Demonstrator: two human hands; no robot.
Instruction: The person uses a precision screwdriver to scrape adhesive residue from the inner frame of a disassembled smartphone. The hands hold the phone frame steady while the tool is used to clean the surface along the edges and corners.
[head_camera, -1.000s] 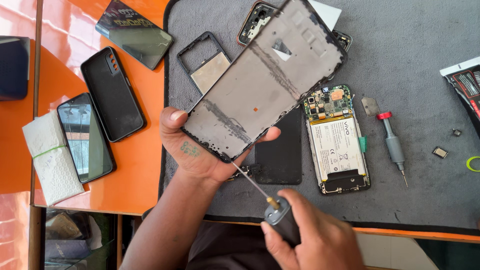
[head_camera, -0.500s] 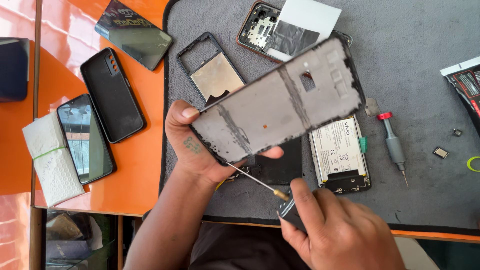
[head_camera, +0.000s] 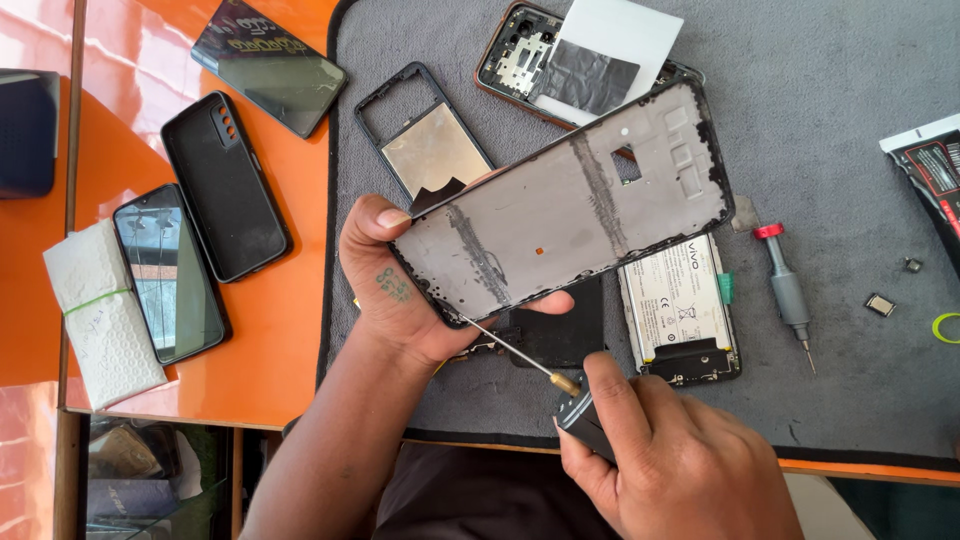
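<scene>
At the near centre of the grey work mat (head_camera: 850, 100), I observe the left hand (head_camera: 400, 300) gripping a phone mid-frame (head_camera: 570, 215), thumb on the upper face near its left end, fingers curled under and showing at the near edge. I note the frame is lifted off the mat and tilted, its right end further away and higher in view. My right hand (head_camera: 670, 460) is closed around the dark handle of a precision screwdriver (head_camera: 545, 375); its thin shaft runs up and left, and the tip meets the frame's near left edge, close to the left palm.

Under the raised frame, on the mat, lies an opened phone body with a white battery (head_camera: 680, 305), partly covered. Right of it rests a second screwdriver with a red cap (head_camera: 785, 285), apart from both hands. At the far side of the mat I see a small black frame with a metal plate (head_camera: 425, 140) and another opened phone with a white sheet on it (head_camera: 590, 55). Left of the mat, on the orange table (head_camera: 300, 330), lie three dark phones (head_camera: 225, 185) and a white wrapped packet (head_camera: 100, 315), all well clear of the hands.
</scene>
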